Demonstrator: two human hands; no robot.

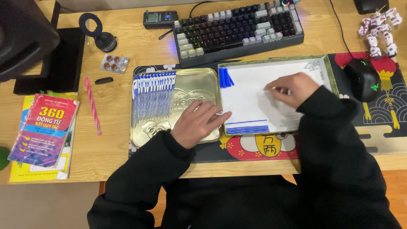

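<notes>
My left hand (198,123) rests on a gold metal tin lid (203,87), holding a thin white pen barrel between its fingers. A row of blue-capped white pens (153,96) lies on the lid's left half. My right hand (292,88) is inside a shallow white box (254,76), fingers pinched on a small white part. Blue pen caps (225,77) sit in the box's top left corner, and blue refills (247,129) lie along its front edge. Blurred clear parts (290,121) lie at the box's front right.
A keyboard (239,26) stands behind the box. A black mouse (363,79) and a toy robot (378,30) are at the right. At the left are books (44,129), a pink pencil (92,106), a blister pack (114,63) and a black stand (98,33).
</notes>
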